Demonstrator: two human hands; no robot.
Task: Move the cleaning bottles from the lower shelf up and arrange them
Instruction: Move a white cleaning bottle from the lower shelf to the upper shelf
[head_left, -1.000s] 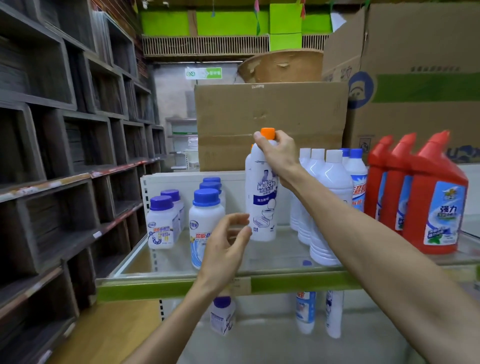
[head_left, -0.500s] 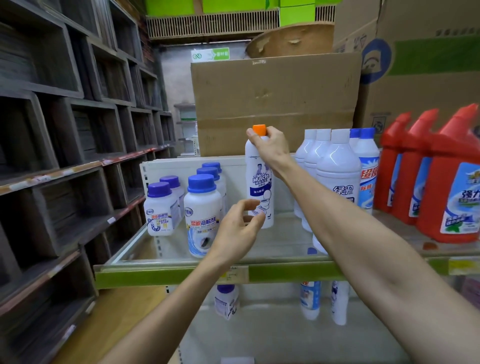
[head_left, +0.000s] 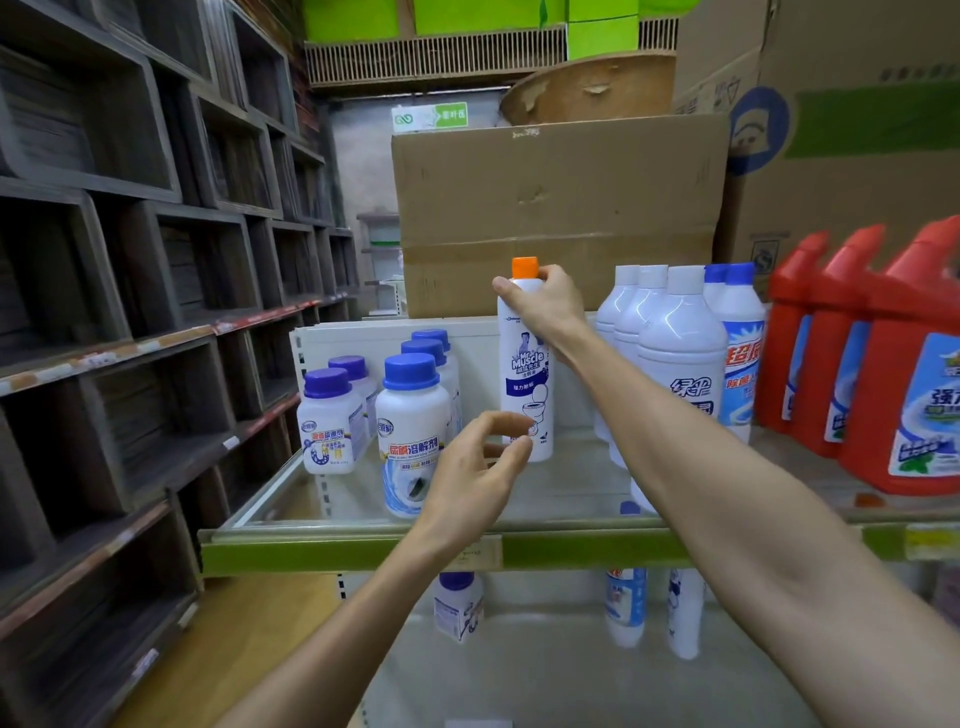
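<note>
Wooden cubby shelving is filling the left side, well apart from the metal rack. On the upper shelf, two purple-capped jars are standing near the left edge, with a row of blue-capped jars just beside them, the front one close to the green front lip. The left hand is being held in front of the shelf with fingers loosely curled and apart, nothing gripped; its fingertips are lying at the base of the orange-capped bottle, contact cannot be told. That bottle is standing upright on the upper shelf, in the open gap between the blue-capped jars and the white bottles. The right hand is being clamped around its neck, just under the cap. Bare shelf surface is showing in front of the bottle up to the lip. White and blue-capped bottles are packed together to the right, then red bottles near the right edge. On the lower shelf, three bottles are still standing. Cardboard boxes are stacked behind.
</note>
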